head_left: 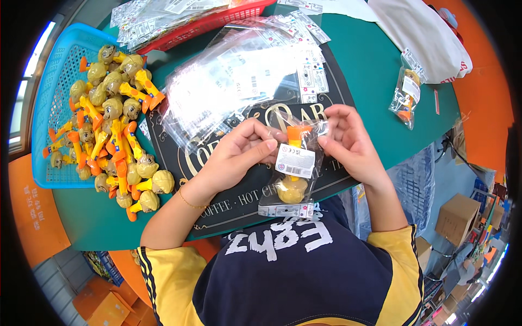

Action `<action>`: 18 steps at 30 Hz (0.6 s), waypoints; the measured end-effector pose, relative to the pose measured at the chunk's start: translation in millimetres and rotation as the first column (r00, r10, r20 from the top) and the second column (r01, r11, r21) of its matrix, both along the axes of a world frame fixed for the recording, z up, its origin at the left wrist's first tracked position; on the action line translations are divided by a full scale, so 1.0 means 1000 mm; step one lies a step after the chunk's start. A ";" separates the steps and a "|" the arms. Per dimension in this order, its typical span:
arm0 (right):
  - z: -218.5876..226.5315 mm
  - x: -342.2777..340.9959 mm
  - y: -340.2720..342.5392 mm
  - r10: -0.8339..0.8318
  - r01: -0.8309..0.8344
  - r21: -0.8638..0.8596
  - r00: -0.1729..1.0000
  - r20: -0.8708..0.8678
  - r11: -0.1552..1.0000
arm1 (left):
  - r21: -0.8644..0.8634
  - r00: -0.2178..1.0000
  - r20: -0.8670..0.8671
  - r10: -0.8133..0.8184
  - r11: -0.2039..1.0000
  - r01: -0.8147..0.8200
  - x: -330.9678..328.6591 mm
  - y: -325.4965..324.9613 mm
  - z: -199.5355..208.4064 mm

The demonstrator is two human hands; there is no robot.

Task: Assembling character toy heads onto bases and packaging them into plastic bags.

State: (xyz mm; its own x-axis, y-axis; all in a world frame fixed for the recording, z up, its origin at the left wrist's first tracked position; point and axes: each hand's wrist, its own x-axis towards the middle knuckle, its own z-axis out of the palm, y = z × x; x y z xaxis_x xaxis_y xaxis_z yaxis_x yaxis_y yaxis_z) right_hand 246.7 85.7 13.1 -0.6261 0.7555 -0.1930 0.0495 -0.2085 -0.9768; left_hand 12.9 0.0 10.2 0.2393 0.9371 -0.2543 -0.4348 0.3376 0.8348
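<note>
A clear plastic bag point(310, 187) lies before me on the black mat, with a yellow and orange toy inside, its golden-haired head point(291, 190) toward me. A white printed label point(295, 157) sits across the middle of the bag, and a printed strip runs along its near end. My left hand point(239, 149) is closed with thumb and fingers at the bag's left edge. On the opposite side, my right hand point(350, 141) pinches the bag's upper right edge between thumb and fingers. The far end of the bag looks loose and crumpled.
A blue basket point(46, 125) at the left overflows with similar toys point(112, 108). Flat clear bags point(228, 76) are heaped beyond my hands, and a red basket point(201, 27) holds more. One bagged toy point(406, 98) lies at the right, beside a white cloth point(418, 38).
</note>
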 end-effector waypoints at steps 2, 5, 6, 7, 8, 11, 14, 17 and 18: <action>0.008 -0.007 0.000 -0.068 0.056 0.162 0.995 0.071 0.985 | 0.024 1.000 0.003 0.012 1.000 -0.013 0.001 -0.001 0.000; 0.009 -0.014 0.006 -0.063 0.025 0.306 0.991 0.116 0.952 | 0.058 0.998 -0.057 0.022 0.998 -0.019 0.002 -0.004 -0.001; 0.009 -0.016 0.008 0.013 -0.042 0.291 0.995 0.102 0.956 | 0.071 0.996 -0.086 0.016 0.997 -0.010 0.002 -0.004 -0.001; 0.014 -0.021 0.007 0.033 -0.074 0.319 0.990 0.134 0.945 | 0.084 0.993 -0.115 0.010 0.996 -0.001 0.002 -0.003 -0.001; 0.016 -0.028 0.004 0.028 -0.057 0.307 0.995 0.101 0.950 | 0.085 0.993 -0.115 0.007 0.996 0.003 0.003 -0.003 -0.001; 0.016 -0.039 0.001 0.043 -0.061 0.215 0.995 0.088 0.975 | 0.087 0.997 -0.075 -0.003 0.996 0.010 0.005 -0.005 -0.001; 0.019 -0.042 0.005 0.081 -0.139 0.330 0.980 0.184 0.934 | 0.110 0.996 -0.084 -0.009 0.994 0.018 0.006 -0.008 -0.002; 0.020 -0.040 0.010 0.082 -0.170 0.386 0.969 0.234 0.907 | 0.141 0.981 -0.192 -0.004 0.989 0.032 0.007 -0.008 0.000; 0.023 -0.040 0.013 0.163 -0.222 0.266 0.960 0.228 0.938 | 0.139 0.981 -0.191 -0.013 0.989 0.040 0.006 -0.008 0.001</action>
State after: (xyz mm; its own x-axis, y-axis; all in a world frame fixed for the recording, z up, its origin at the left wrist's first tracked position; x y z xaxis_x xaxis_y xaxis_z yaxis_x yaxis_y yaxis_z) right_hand 206.3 98.8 36.4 -0.7360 0.6658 -0.1224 0.2604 0.1116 -0.9590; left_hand 19.4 -7.8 10.9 0.2250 0.9608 -0.1623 -0.2569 0.2191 0.9413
